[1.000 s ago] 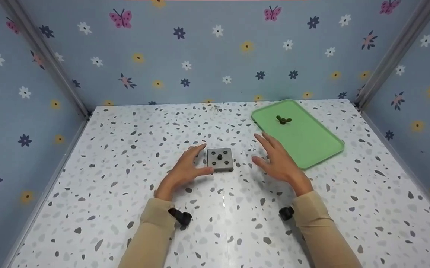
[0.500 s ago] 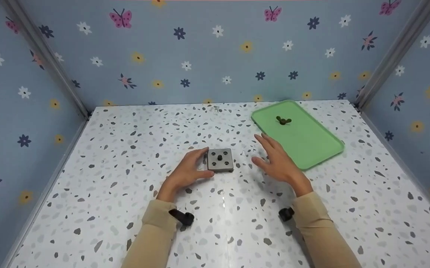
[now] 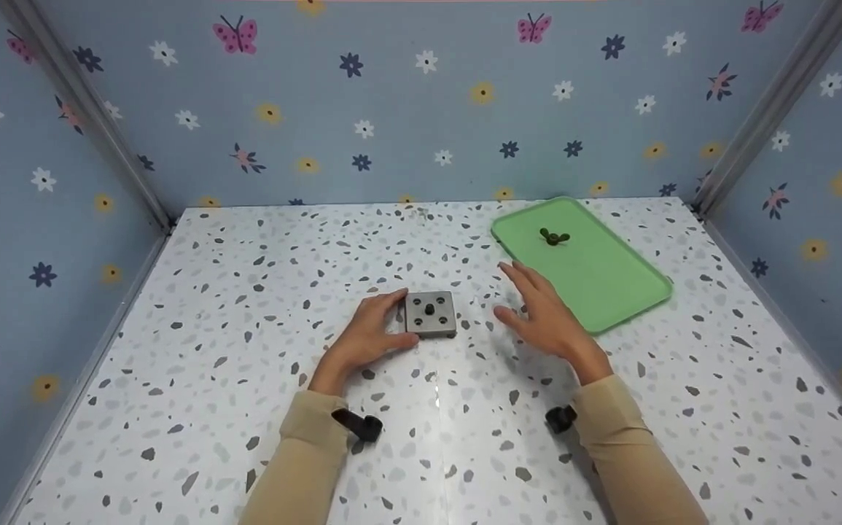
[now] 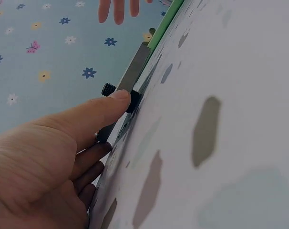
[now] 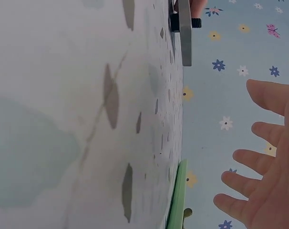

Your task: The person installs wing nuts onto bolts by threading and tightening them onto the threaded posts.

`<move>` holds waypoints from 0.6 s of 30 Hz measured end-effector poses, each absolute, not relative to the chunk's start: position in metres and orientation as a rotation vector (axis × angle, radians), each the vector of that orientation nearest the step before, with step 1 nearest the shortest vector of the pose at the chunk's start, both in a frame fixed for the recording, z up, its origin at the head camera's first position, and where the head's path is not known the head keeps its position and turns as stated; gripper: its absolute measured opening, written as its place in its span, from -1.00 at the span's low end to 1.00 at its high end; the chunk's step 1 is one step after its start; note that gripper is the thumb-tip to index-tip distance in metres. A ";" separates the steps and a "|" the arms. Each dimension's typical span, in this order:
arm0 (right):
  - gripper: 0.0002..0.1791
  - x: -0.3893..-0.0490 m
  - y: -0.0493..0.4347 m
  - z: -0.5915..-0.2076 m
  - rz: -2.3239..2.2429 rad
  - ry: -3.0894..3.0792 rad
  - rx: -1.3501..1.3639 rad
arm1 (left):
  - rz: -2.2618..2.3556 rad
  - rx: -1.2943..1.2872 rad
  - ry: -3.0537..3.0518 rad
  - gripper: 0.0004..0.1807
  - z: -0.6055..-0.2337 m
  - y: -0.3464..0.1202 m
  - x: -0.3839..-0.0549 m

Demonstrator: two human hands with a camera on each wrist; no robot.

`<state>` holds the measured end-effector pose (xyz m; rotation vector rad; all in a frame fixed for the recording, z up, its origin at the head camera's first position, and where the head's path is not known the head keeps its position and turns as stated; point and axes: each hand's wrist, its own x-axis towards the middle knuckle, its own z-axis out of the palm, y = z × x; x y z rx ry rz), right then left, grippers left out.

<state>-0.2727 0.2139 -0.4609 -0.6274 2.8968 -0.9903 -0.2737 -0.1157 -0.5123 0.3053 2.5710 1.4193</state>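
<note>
A square grey metal plate (image 3: 429, 321) with several holes lies on the speckled table. A black bolt (image 3: 429, 309) stands up through its centre; the left wrist view shows its threaded end (image 4: 108, 89) above the plate and dark feet or a head below. My left hand (image 3: 366, 335) grips the plate from the left, thumb on the near edge and index finger at the far left corner. To the right of the plate, apart from it, my right hand (image 3: 546, 319) hovers with fingers spread, touching nothing. A dark wing nut (image 3: 554, 238) lies on the green tray.
The green tray (image 3: 610, 286) lies at an angle at the back right, just beyond my right hand. Flower-patterned walls (image 3: 421, 109) enclose the speckled table (image 3: 304, 248) at the back and both sides. Each wrist carries a small black camera.
My left hand has closed in slightly on the plate, its index finger coming down to the far left corner. The right hand and wing nut have stayed put.
</note>
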 end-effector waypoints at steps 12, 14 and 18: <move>-0.18 -0.286 0.233 -0.440 -0.865 2.983 -0.681 | 1.410 0.324 2.580 0.02 -0.510 -0.116 -0.273; -0.18 -0.289 0.237 -0.437 -0.842 2.982 -0.671 | 1.409 0.319 2.581 0.02 -0.510 -0.117 -0.273; -0.18 -0.296 0.248 -0.435 -0.815 2.983 -0.632 | 1.405 0.310 2.582 0.02 -0.511 -0.118 -0.272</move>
